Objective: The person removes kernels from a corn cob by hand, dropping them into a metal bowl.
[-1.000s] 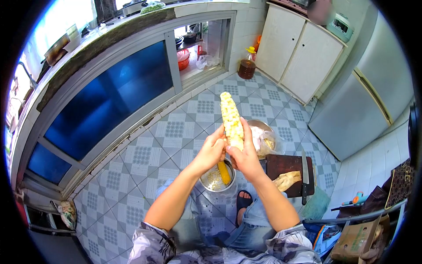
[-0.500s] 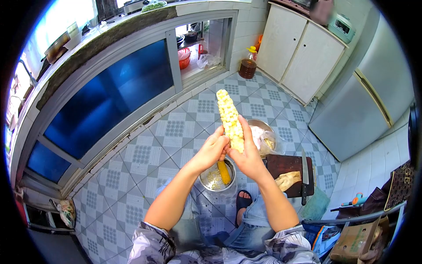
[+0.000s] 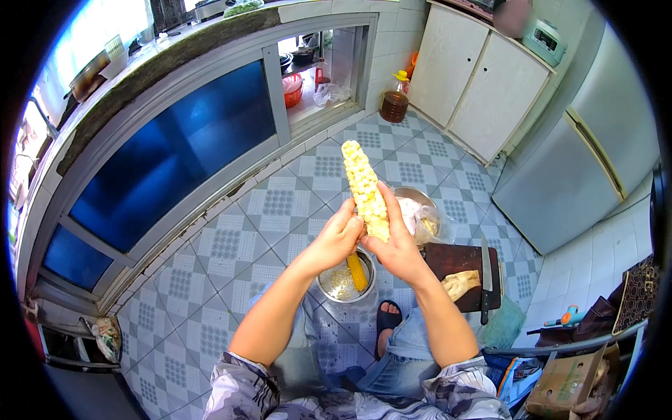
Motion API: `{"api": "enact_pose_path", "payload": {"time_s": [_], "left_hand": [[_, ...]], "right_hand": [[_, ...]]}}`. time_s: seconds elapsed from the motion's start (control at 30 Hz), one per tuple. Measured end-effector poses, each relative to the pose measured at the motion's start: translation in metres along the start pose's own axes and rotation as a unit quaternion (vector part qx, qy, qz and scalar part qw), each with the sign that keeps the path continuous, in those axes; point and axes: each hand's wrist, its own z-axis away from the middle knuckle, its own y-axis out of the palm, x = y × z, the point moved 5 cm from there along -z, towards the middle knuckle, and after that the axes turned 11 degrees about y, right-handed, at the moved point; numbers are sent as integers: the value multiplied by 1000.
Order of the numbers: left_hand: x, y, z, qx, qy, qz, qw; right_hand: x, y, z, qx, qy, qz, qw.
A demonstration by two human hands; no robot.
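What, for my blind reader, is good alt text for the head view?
A person's left hand and right hand hold a pale corn cob; below, a metal bowl holds a yellow cob. At right, a knife lies on a cutting board.

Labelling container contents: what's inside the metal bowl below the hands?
In the metal bowl: a yellow corn ear and loose pale bits, likely kernels. The left hand covers part of its far side; anything under there can't be seen.
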Motion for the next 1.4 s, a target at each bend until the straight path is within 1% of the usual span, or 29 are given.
{"api": "enact_pose_path", "payload": {"time_s": [0.2,0.27,0.33,0.37,0.4,0.43,0.5,0.53,0.57,0.6,0.63,0.67,0.7,0.73,0.77,0.9,0.97,1.0,1.07,1.13,1.2,1.23,1.3,1.37,1.4], "left_hand": [[-5,-1,0,-8,28,-40,999],[-5,0,-1,-11,31,-45,998],[-3,0,-3,-19,35,0,999],[-2,-2,-4,-19,36,0,999],[2,-3,-4,-6,-7,96,995],[6,-3,-3,8,-51,190,980],[9,-4,-5,25,-58,204,977],[10,-2,-6,40,-66,220,973],[10,-1,-6,40,-66,219,973],[11,0,-6,28,-60,151,986],[11,-1,-6,16,-53,82,995],[13,0,-6,17,-53,82,995],[14,0,-7,14,-33,60,998],[14,0,-7,12,-13,38,999],[14,0,-6,12,-13,38,999],[11,-2,-3,12,-29,31,999],[6,-1,-3,9,-37,32,999],[3,2,-3,4,-31,55,998],[1,1,-5,-1,-25,78,997],[10,0,-6,26,-82,191,978],[12,-1,-7,22,-90,202,975],[12,-1,-7,16,-98,214,972],[11,-1,-6,20,-91,194,977],[9,0,-4,23,-85,174,981],[6,1,-4,20,-71,156,985]], "right_hand": [[-1,3,1,1,19,-46,999],[0,2,5,-16,76,-61,995],[5,5,6,-21,98,-92,991],[6,5,6,-21,99,-106,989],[6,5,5,-20,100,-119,988],[6,3,4,-25,98,-108,989],[0,0,2,-32,93,-97,990],[-5,-1,-1,-34,55,-58,996],[-5,-1,-1,-35,17,-18,999],[-4,-1,-1,-35,17,-19,999],[-2,0,0,-41,15,20,999],[-1,0,1,-46,12,59,997],[0,0,2,-47,12,59,997],[2,-1,3,-60,-6,112,992],[4,-1,3,-72,-24,165,983],[0,-1,1,-63,-24,142,988],[0,1,1,-37,30,-30,998],[-1,1,2,-37,30,-31,998],[-1,1,2,-52,7,38,998],[-4,-1,1,-54,4,46,997],[-2,-2,1,-57,2,54,997],[2,-1,2,-49,14,33,998],[2,0,2,-40,26,12,999],[0,-1,1,-45,-2,56,997],[0,-1,2,-45,-2,56,997]]}}
